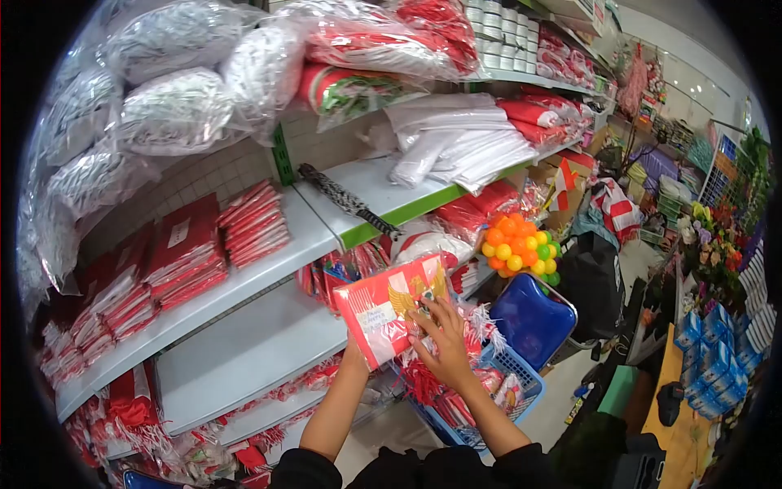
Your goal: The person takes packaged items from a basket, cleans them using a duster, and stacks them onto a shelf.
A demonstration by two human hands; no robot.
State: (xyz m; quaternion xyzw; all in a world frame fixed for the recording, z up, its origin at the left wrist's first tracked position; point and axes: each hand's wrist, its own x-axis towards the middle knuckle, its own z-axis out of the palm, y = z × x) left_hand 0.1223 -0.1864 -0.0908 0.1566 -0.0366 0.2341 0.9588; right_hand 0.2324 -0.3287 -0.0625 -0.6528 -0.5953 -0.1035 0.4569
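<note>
A plastic-wrapped red-and-white flag packet (376, 319) with a gold eagle print and a handwritten white label is held up at the centre. My left hand (355, 355) grips its lower left edge from below, most of its fingers hidden behind it. Across the packet's right side lies my right hand (442, 341), fingers spread over the gold print. Below, a blue plastic basket (528, 397) contains red and white packets and fringed pieces, partly covered by my right forearm.
Stacked red packets (186, 244) line the left shelf (305, 232). Above hang bulging clear bags (175, 110). White plastic-wrapped bundles (464, 138) lie on the right shelf, near a patterned black-and-white strip (346, 200). A blue stool (533, 319) and orange-yellow balls (515, 246) stand at right.
</note>
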